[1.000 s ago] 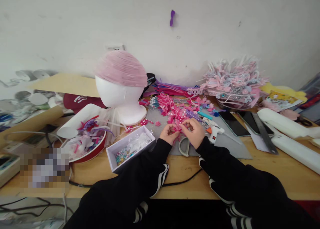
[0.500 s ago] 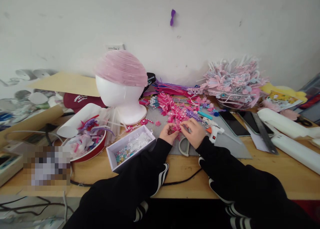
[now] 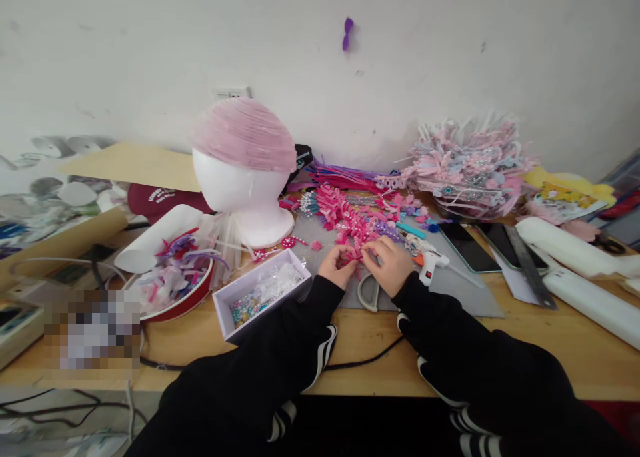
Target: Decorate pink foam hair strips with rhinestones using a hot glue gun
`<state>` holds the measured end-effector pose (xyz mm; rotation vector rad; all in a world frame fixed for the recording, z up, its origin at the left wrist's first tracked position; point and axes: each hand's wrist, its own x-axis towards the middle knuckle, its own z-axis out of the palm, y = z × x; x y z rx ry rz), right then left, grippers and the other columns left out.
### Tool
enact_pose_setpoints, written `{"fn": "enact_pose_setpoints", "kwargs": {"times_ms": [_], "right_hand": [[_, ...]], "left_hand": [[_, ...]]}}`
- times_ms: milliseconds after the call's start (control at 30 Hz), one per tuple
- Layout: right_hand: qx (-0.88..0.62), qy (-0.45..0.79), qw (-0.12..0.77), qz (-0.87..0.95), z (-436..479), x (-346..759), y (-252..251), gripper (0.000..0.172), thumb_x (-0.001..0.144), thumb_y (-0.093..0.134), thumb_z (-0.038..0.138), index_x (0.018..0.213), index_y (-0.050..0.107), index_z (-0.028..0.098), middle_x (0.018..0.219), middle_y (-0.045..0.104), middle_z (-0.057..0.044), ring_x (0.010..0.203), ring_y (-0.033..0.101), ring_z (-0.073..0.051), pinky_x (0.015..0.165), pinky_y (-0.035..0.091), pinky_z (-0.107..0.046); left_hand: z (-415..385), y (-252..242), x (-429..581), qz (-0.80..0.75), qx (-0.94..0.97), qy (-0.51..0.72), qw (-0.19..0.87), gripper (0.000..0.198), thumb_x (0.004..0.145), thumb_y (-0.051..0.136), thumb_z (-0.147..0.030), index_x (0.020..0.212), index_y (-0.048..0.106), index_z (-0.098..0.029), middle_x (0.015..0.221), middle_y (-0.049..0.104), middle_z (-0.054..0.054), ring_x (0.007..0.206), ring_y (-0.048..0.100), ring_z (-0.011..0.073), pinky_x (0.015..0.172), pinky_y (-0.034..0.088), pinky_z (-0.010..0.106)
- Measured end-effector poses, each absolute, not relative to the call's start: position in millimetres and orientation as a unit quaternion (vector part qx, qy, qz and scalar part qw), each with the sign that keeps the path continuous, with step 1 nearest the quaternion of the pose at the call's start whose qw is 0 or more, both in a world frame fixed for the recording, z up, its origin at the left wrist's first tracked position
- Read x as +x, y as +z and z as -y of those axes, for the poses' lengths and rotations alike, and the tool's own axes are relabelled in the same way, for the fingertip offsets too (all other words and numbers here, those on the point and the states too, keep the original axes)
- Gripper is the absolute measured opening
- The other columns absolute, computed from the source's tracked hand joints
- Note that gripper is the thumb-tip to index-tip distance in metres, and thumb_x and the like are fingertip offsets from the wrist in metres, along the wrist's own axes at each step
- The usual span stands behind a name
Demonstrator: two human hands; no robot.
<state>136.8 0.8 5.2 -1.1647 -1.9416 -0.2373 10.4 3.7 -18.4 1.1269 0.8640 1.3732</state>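
Note:
My left hand (image 3: 338, 266) and my right hand (image 3: 387, 264) meet over a grey mat (image 3: 450, 294), their fingertips close together. Between them is a small pink decorated piece (image 3: 356, 250), pinched from both sides; my fingers partly cover it, and its exact kind is hard to make out. Just beyond lies a heap of pink ribbon decorations (image 3: 340, 210). The grey looped handle of a tool (image 3: 369, 293) rests below my right hand. Right of that hand is a white hot glue gun (image 3: 429, 260). An open white box of beads (image 3: 265, 297) stands left of my left hand.
A white mannequin head (image 3: 240, 190) wears a pink cap. Pink and white decorations (image 3: 470, 167) pile up at the back right. Phones (image 3: 470, 246), a metal ruler (image 3: 533, 267) and white rolls (image 3: 595, 304) lie to the right. A red-rimmed bowl (image 3: 187, 304) of scraps stands left.
My hands stay almost in place, with only a slight shift of the right fingers at the pink piece. The view has moved very slightly.

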Motion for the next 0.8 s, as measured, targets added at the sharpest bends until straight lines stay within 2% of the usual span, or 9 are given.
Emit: {"fn": "enact_pose_setpoints", "kwargs": {"times_ms": [167, 267, 433, 600, 700, 800], "right_hand": [[-0.464, -0.079, 0.437, 0.766, 3, 136, 8, 0.011, 0.077, 0.047, 0.021, 0.077, 0.058, 0.02, 0.072, 0.056, -0.003, 0.063, 0.053, -0.013, 0.06, 0.042, -0.025], [-0.481, -0.036, 0.465, 0.742, 4, 135, 10, 0.009, 0.076, 0.048, 0.023, 0.075, 0.056, 0.019, 0.07, 0.055, -0.003, 0.061, 0.052, -0.013, 0.058, 0.041, -0.025], [-0.518, 0.146, 0.516, 0.667, -1, 132, 5, 0.017, 0.072, 0.053, 0.034, 0.064, 0.053, 0.019, 0.057, 0.052, 0.001, 0.053, 0.048, -0.012, 0.05, 0.041, -0.025], [-0.493, 0.364, 0.552, 0.566, -7, 126, -2, 0.025, 0.06, 0.062, 0.037, 0.073, 0.055, 0.017, 0.065, 0.059, -0.002, 0.058, 0.055, -0.014, 0.054, 0.045, -0.027], [-0.484, 0.419, 0.529, 0.557, -7, 124, -4, 0.026, 0.058, 0.062, 0.038, 0.072, 0.057, 0.017, 0.065, 0.059, -0.001, 0.059, 0.054, -0.013, 0.055, 0.045, -0.026], [-0.497, 0.403, 0.501, 0.583, -6, 124, -4, 0.024, 0.06, 0.06, 0.039, 0.065, 0.058, 0.016, 0.06, 0.057, 0.001, 0.055, 0.049, -0.011, 0.053, 0.041, -0.025]], "left_hand": [[-4, -19, 11, -0.369, 0.453, 0.576, 0.571, 0.026, 0.055, 0.066, -0.02, 0.074, 0.049, -0.015, 0.057, 0.05, -0.006, 0.043, 0.043, 0.0026, 0.042, 0.035, 0.016], [-6, -19, 9, -0.351, 0.411, 0.571, 0.617, 0.032, 0.054, 0.068, -0.023, 0.075, 0.046, -0.015, 0.054, 0.051, -0.007, 0.042, 0.046, 0.0046, 0.041, 0.036, 0.017], [-10, -21, 6, -0.312, 0.359, 0.573, 0.667, 0.038, 0.051, 0.073, -0.027, 0.073, 0.044, -0.016, 0.051, 0.053, -0.007, 0.042, 0.05, 0.0072, 0.04, 0.036, 0.018], [-12, -23, 7, -0.295, 0.353, 0.584, 0.668, 0.038, 0.047, 0.075, -0.028, 0.068, 0.047, -0.015, 0.053, 0.055, -0.006, 0.049, 0.053, 0.0053, 0.052, 0.043, 0.018], [-11, -25, 8, -0.313, 0.354, 0.579, 0.664, 0.039, 0.045, 0.076, -0.028, 0.067, 0.047, -0.014, 0.055, 0.056, -0.006, 0.05, 0.051, 0.0036, 0.053, 0.041, 0.017], [-11, -27, 9, -0.337, 0.375, 0.568, 0.651, 0.038, 0.045, 0.075, -0.028, 0.067, 0.048, -0.014, 0.055, 0.056, -0.006, 0.05, 0.05, 0.0033, 0.051, 0.038, 0.016]]}}
